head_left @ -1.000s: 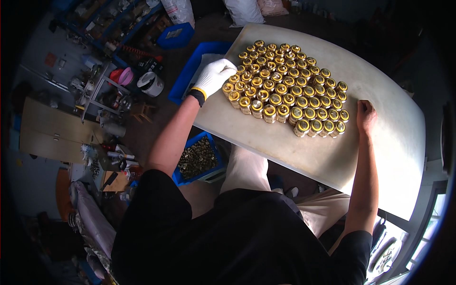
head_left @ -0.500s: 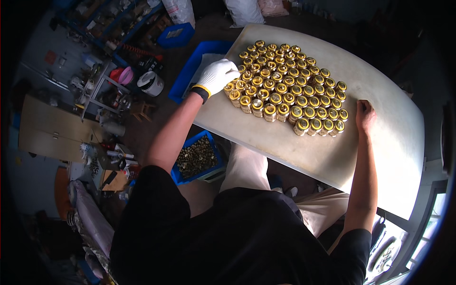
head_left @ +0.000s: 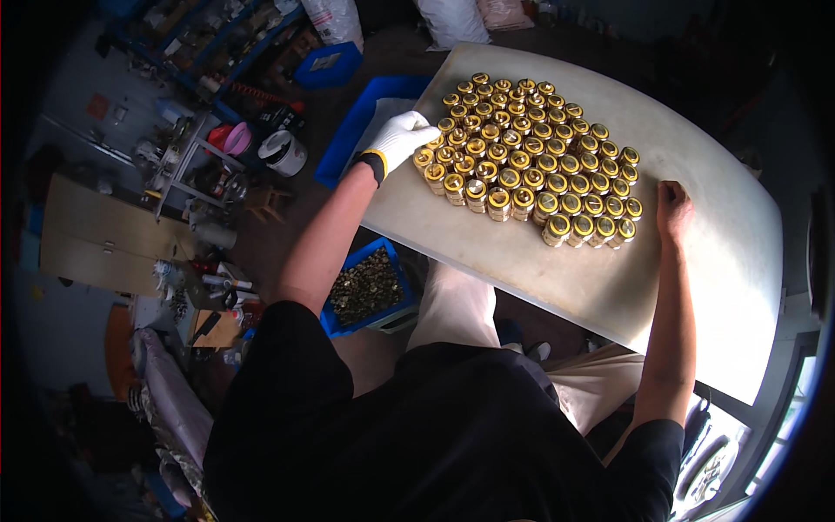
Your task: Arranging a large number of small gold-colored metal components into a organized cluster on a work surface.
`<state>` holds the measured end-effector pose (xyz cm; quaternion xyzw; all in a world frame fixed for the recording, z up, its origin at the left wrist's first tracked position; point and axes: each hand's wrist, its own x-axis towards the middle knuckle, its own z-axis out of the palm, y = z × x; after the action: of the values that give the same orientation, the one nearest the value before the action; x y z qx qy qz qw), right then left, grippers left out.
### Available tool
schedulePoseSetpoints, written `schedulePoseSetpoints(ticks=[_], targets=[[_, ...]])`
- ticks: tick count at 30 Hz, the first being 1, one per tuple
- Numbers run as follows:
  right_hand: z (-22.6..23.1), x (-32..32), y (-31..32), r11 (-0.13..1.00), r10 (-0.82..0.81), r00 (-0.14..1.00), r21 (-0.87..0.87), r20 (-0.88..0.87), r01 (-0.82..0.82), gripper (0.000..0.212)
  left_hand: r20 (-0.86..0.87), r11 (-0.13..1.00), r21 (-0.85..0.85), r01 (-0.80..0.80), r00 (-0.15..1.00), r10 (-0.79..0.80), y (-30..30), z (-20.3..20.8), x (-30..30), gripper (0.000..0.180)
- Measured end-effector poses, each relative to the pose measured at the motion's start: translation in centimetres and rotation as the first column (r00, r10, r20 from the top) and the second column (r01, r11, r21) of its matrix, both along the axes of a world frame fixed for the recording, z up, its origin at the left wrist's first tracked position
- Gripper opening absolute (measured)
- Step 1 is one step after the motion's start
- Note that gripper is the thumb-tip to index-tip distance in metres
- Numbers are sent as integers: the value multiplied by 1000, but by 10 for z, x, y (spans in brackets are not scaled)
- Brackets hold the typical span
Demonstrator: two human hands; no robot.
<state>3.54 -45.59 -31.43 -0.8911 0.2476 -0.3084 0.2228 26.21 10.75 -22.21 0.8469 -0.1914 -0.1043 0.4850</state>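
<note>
Many short brass-coloured cylinders (head_left: 531, 161) stand upright, packed together, on a pale table (head_left: 696, 287). Several have small pieces in their round tops. In a white glove with a dark cuff, my left hand (head_left: 402, 139) is at the group's left edge. Its fingers are pressed together at the nearest cylinders, and whatever may be between the fingertips is hidden. Bare, my right hand (head_left: 674, 209) rests closed on the tabletop, to the right of the group and apart from it. The inside of that fist cannot be seen.
Below the table's left edge stands a blue bin (head_left: 365, 287) full of small metal-looking pieces. Another blue tray (head_left: 344, 139) lies beyond my left forearm. A white bucket (head_left: 283, 153) and a cluttered shelf (head_left: 196, 52) are farther left. White sacks (head_left: 452, 22) stand behind.
The whole view has shifted slightly to the right. Both hands keep nearly the same places by the cylinders, and no cylinder has visibly moved.
</note>
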Motion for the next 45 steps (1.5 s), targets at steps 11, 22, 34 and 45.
schedulePoseSetpoints(ticks=[11, 22, 34, 45], targets=[[-2, 2, -3, 1000, 5, 1000, -25, 11, -5, 28, 168, 959, 261, -108, 984, 65, 10, 23, -47, 31], [5, -1, 4, 1000, 0, 1000, 7, 19, 0, 28, -41, 984, -96, -150, 988, 147, 21, -4, -56, 18], [3, -1, 0, 1000, 20, 999, -24, -26, -20, 32, 459, 980, 147, 133, 869, -186, 3, 29, -65, 12], [5, -2, 3, 1000, -8, 1000, 2, -22, 8, 31, 494, 900, 379, 215, 775, -394, -6, 44, -62, 16]])
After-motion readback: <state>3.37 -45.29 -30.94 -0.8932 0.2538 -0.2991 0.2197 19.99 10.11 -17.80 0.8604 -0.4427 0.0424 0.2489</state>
